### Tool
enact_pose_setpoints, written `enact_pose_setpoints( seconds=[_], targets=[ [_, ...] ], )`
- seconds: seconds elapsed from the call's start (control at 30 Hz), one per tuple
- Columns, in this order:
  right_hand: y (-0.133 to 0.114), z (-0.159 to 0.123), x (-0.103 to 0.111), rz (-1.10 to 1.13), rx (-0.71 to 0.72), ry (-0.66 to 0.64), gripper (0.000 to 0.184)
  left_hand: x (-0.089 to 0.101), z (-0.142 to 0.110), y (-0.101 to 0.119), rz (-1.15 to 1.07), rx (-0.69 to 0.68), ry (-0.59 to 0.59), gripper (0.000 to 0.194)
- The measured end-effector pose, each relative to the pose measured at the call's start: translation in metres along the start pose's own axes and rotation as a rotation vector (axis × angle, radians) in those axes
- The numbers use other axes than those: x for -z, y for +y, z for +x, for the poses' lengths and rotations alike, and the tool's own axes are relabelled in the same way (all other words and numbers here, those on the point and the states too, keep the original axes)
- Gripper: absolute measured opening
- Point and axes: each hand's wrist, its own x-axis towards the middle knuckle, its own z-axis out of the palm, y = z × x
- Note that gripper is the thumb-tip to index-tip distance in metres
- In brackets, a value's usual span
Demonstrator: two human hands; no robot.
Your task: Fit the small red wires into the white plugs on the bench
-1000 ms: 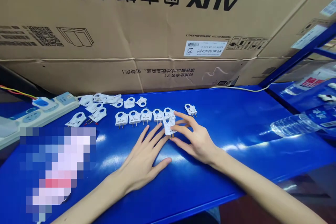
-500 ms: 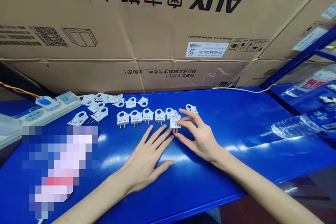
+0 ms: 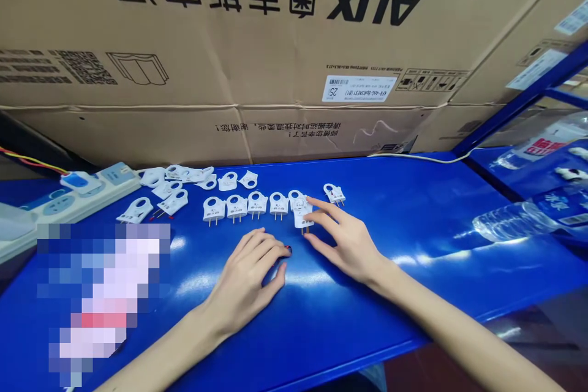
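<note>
My right hand (image 3: 344,239) pinches a white plug (image 3: 302,215) with a ring-shaped top and metal pins pointing toward me. This plug stands at the right end of a row of similar white plugs (image 3: 278,205), overlapping the one behind it. Nearer to me, my left hand (image 3: 252,269) is low over the table with its fingers curled and bunched. A small dark and red bit (image 3: 288,250) shows at its fingertips; its kind is too small to make out. Right of the row lies a single white plug (image 3: 334,193).
More white plugs (image 3: 172,201) lie heaped at the back left, beside a power strip (image 3: 68,202). Large cardboard boxes (image 3: 275,73) wall off the back of the blue table (image 3: 413,214). A water bottle (image 3: 500,220) lies at right. A blurred patch hides something at left.
My left hand has drawn back from the plug toward me and left, its spread fingers now curled. My right hand keeps the plug, shifted slightly left.
</note>
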Motion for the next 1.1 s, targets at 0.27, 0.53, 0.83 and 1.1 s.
enact_pose_setpoints(
  seconds=[0.27, 0.53, 0.83, 1.1],
  targets=[
    [-0.002, -0.0006, -0.0018, -0.046, 0.015, -0.061, 0.021, -0.0013, -0.0015, -0.0011, 0.079, 0.018, -0.008, 0.024],
    [-0.0025, -0.0002, -0.0027, -0.065, 0.003, -0.116, 0.023, -0.0006, -0.0005, 0.0013, 0.125, -0.009, -0.038, 0.021],
    [-0.005, -0.0023, -0.0066, -0.065, 0.024, -0.149, 0.024, 0.0015, -0.0012, 0.0007, 0.019, 0.039, 0.113, 0.016],
    [-0.0094, -0.003, -0.0074, 0.009, 0.058, -0.108, 0.025, 0.0033, 0.001, 0.0031, -0.093, 0.15, 0.262, 0.009]
  ],
)
